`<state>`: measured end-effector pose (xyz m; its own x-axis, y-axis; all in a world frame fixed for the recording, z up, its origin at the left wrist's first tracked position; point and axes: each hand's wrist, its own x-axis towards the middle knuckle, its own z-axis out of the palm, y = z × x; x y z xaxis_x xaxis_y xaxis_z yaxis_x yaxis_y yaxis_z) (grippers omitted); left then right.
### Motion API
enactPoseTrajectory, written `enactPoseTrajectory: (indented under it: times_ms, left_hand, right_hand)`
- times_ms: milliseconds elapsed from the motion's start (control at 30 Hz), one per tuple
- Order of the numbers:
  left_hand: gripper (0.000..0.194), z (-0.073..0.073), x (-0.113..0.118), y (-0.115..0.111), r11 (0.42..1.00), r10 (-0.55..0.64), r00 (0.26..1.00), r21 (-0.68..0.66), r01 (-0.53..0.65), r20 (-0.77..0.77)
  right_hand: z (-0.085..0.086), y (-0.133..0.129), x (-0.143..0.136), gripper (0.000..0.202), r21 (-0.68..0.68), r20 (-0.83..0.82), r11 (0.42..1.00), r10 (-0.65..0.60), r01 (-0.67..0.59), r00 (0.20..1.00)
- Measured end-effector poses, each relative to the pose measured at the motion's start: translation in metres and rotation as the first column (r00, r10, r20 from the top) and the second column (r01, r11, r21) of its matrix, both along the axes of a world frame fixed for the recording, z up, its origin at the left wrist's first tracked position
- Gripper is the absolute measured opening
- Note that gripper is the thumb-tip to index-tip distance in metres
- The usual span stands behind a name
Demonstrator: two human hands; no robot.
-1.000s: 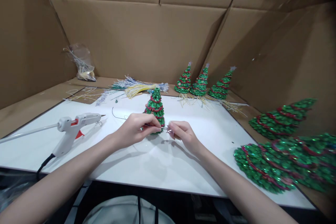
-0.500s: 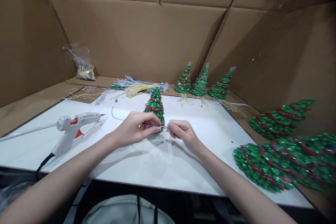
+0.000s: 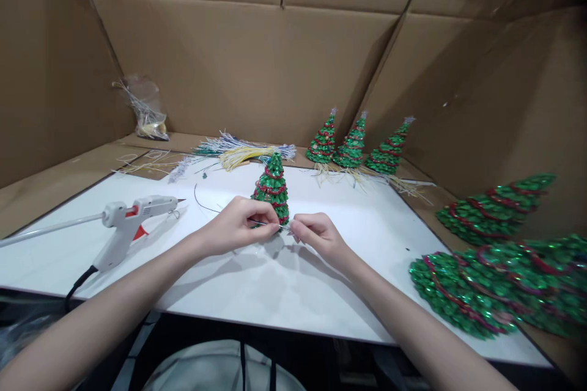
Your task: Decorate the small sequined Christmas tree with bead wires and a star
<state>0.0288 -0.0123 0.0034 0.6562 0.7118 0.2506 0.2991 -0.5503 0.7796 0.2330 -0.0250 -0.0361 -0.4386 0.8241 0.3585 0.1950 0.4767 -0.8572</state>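
A small green tree with red garlands (image 3: 273, 187) stands upright on the white board, just behind my hands. My left hand (image 3: 247, 224) pinches a thin dark wire (image 3: 207, 207), whose loose end curves out to the left over the board. Close beside it, my right hand (image 3: 318, 233) is closed on a small silvery star (image 3: 290, 231) between thumb and fingers. The wire's tip reaches the star; whether they are joined is too small to tell.
A white glue gun (image 3: 120, 226) lies at left. Wire bundles (image 3: 243, 156) and a plastic bag (image 3: 149, 110) are at the back. Three star-topped trees (image 3: 349, 145) stand back right; larger trees (image 3: 463, 293) are at right. Cardboard walls (image 3: 238, 61) enclose the board (image 3: 321, 311).
My hands have come slightly closer together, and the wire has tilted a little. The star is slightly lower and farther left. The view has shifted very slightly.
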Motion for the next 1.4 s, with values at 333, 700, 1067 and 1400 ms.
enactPoseTrajectory:
  times_ms: [333, 700, 1067, 1400]
  left_hand:
    - [0.014, -0.006, 0.001, 0.003, 0.978, 0.015, 0.998, -0.208, -0.003, 0.057]
    - [0.015, -0.008, 0.002, 0.003, 0.977, 0.019, 0.997, -0.212, -0.003, 0.072]
    - [0.017, -0.009, 0.003, 0.002, 0.979, 0.032, 0.997, -0.201, -0.017, 0.071]
    - [0.016, -0.01, 0.003, 0.001, 0.981, 0.045, 0.996, -0.194, -0.031, 0.071]
  right_hand:
    - [-0.002, 0.0, 0.0, 0.043, 0.077, 0.054, 0.997, -0.016, 0.012, 0.998]
    - [-0.001, -0.001, -0.002, 0.044, 0.067, 0.035, 0.998, -0.016, 0.014, 0.999]
    - [-0.002, 0.0, -0.003, 0.042, 0.052, 0.022, 0.999, -0.017, 0.016, 1.0]
    - [-0.005, 0.0, -0.003, 0.044, 0.034, 0.038, 0.999, -0.044, 0.043, 0.998]
